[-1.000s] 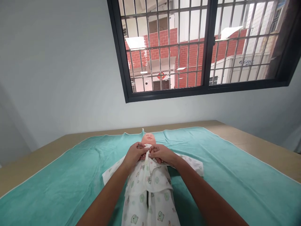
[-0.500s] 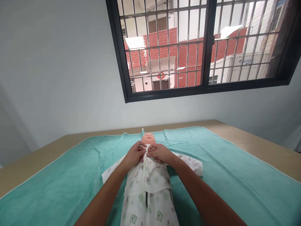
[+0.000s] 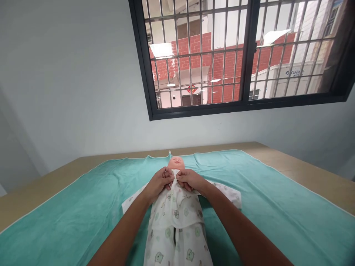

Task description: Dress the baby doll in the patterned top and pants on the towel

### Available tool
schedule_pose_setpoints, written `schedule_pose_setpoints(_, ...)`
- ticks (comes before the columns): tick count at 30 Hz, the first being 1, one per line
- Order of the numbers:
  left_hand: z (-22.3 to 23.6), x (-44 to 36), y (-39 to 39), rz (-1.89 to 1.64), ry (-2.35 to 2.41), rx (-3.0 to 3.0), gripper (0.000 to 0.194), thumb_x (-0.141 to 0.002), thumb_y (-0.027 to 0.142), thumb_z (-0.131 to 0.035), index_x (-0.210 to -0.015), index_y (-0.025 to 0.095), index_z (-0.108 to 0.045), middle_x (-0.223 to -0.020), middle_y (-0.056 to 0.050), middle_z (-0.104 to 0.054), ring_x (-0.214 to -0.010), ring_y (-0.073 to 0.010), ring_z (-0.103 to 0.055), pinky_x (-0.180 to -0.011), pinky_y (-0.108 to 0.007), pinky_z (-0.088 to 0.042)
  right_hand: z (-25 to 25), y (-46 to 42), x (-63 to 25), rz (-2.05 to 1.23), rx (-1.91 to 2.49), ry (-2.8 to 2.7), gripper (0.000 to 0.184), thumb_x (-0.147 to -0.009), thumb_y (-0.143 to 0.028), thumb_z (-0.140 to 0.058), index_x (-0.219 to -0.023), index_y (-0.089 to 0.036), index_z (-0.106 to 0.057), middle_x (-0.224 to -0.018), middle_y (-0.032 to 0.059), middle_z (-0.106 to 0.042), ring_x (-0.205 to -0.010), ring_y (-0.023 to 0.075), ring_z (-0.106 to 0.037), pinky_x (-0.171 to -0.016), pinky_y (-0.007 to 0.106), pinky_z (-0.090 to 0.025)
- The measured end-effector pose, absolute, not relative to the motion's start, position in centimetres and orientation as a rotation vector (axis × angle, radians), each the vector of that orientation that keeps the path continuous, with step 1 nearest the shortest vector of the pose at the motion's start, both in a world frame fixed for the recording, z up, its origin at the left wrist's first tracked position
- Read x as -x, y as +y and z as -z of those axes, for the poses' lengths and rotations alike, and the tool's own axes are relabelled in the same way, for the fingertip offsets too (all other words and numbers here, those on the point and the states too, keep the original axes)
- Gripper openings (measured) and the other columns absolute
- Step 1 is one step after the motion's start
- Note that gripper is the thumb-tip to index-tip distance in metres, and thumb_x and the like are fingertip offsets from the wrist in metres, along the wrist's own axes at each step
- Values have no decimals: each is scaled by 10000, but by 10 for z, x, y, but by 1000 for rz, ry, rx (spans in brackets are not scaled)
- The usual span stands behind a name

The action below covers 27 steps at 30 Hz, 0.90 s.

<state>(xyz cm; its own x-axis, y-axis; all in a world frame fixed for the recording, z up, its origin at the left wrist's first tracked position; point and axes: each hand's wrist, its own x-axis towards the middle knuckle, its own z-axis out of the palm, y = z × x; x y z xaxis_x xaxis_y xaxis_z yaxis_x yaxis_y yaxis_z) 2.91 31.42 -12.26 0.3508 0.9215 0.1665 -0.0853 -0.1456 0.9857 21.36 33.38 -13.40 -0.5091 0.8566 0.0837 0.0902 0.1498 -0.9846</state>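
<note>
A baby doll [image 3: 176,162] lies on its back, its head toward the wall. It wears a white baby shirt [image 3: 175,212] printed with small animals, sleeves spread to both sides, and matching trousers [image 3: 166,244]. My left hand [image 3: 161,181] pinches the shirt's front just below the doll's chin. Close beside it, my right hand [image 3: 191,180] pinches the other side of the same front opening. The fingertips of both hands nearly meet at the chest. Whatever small fastening may lie between the fingers is hidden.
Under the doll a green blanket [image 3: 91,207] with a pale edge covers most of a wooden table [image 3: 299,168]. Behind the table stands a light grey wall [image 3: 74,81]. A dark-framed window [image 3: 244,55] with metal bars is set in it.
My right hand's fingers have closed more tightly and tilted downward at the shirt front. My left hand keeps its pinch. The whole view has shifted slightly.
</note>
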Motion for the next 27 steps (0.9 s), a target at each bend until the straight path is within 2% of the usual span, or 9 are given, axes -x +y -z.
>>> schedule_pose_setpoints(11, 120, -27, 313, -1064, 814, -1452, 285, -678, 260, -750, -848, 188, -533, -715, 36, -533, -599, -83, -489, -522, -190, -389, 132, 331, -210, -1419, 919, -1703, 194, -803, -355, -538, -721, -180, -529, -553, -57, -529, -336, 32, -312, -363, 208, -189)
schedule_pose_setpoints(17, 117, -22, 316, -977, 921, -1592, 280, -703, 266, -725, -932, 190, -581, -687, 40, -537, -542, -86, -496, -513, -208, -412, 131, 329, -215, -1448, 874, -1731, 202, -786, -377, -577, -751, -178, -563, -574, -53, -528, -370, 35, -348, -384, 200, -225)
schedule_pose_setpoints(22, 113, -17, 315, -932, 947, -1657, 198, -728, 256, -691, -900, 186, -621, -692, 23, -575, -576, -97, -531, -549, -214, -420, 137, 333, -219, -1423, 875, -1759, 122, -743, -297, -601, -773, -179, -615, -552, -48, -523, -394, 53, -385, -396, 203, -250)
schedule_pose_setpoints(27, 113, -16, 314, -951, 886, -1599, 201, -704, 244, -707, -878, 177, -632, -760, 4, -593, -621, -100, -542, -562, -213, -437, 137, 333, -217, -1348, 956, -1816, 150, -722, -318, -621, -697, -170, -621, -533, -39, -506, -408, 68, -406, -411, 215, -283)
